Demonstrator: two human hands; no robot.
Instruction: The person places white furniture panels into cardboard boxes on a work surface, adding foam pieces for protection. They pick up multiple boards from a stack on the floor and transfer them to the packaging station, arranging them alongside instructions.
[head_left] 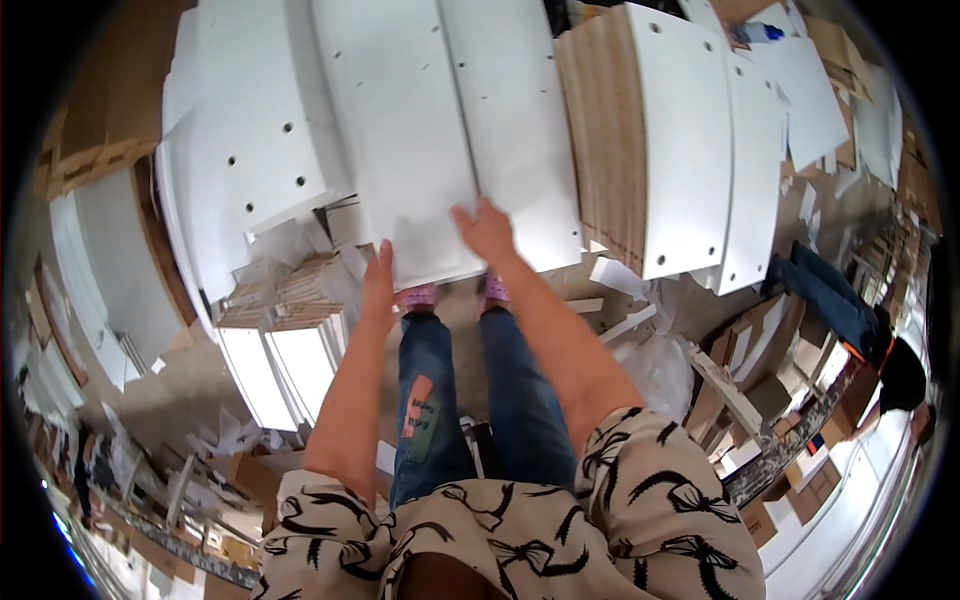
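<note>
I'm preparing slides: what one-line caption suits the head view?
Left hand at the near left corner of a white panel, right hand near its right edge, stacked boards farther right.

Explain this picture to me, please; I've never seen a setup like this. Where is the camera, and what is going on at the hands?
There is no machine here: a person works bare-handed. The one picture comes from a wide fisheye camera worn on the head and looking down, so straight edges bend near the rim.

The left hand is at the near left corner of a white board; whether it grips the board is hard to tell. The right hand lies open at the seam between that board and a second white board beside it. A brown-edged stack stands to the right, and another person shows at the far right.
</note>
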